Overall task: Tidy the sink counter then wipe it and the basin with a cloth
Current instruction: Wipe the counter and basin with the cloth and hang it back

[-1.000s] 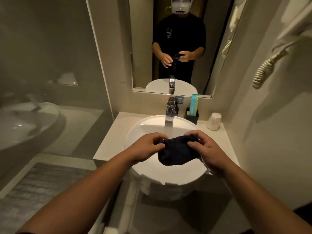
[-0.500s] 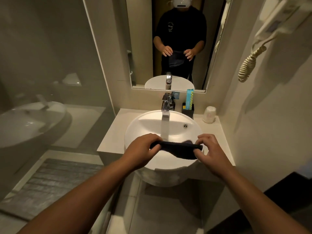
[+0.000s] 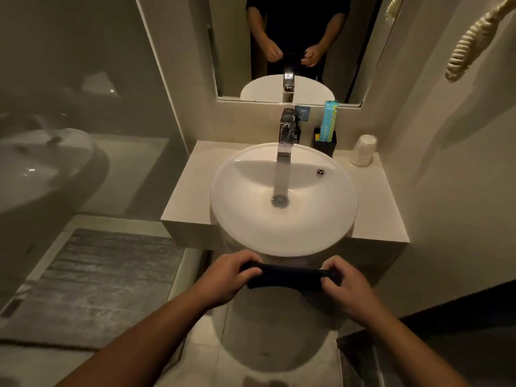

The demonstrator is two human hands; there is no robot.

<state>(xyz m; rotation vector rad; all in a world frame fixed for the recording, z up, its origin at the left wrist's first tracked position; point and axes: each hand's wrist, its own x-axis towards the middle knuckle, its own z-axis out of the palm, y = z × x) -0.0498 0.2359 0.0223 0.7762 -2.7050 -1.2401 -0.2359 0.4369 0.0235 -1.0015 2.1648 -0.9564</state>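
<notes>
Cloth (image 3: pixel 290 277), dark and rolled into a narrow band, is stretching level between both hands just in front of the white basin (image 3: pixel 283 236), below its near rim; the left hand (image 3: pixel 229 277) is gripping one end with curled fingers; the right hand (image 3: pixel 344 286) is clenching the other end; water is running from the chrome tap (image 3: pixel 286 135) into the drain; the beige counter (image 3: pixel 371 202) is carrying a dark holder (image 3: pixel 325 142) and a wrapped cup (image 3: pixel 363 150).

L hand (image 3: pixel 229 277) + R hand (image 3: pixel 344 286) fisted, knuckles up, arms fwd.
</notes>
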